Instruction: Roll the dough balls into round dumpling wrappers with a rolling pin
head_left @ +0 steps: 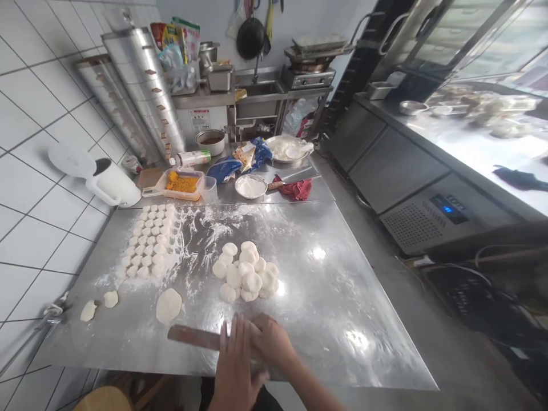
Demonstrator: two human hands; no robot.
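Observation:
A brown wooden rolling pin [193,337] lies crosswise near the table's front edge, its left end sticking out. My left hand [236,357] rests over the pin with its fingers stretched out and close together. Right against it, my right hand [272,342] has its fingers curled in; what they hold is hidden behind both hands. A pile of round white dough pieces [246,273] sits just beyond my hands. To the left lies a rolled-out flat dough round [169,306]. Small dough pieces [148,240] stand in rows farther left.
Two dough scraps [88,310] lie at the left edge. Loose flour dusts the steel table [325,302]. Along its back are a tub of orange filling [182,184], a bowl of flour [250,186], a red cloth [296,189] and a white jug [113,182]. Tiled wall [29,228] borders the left.

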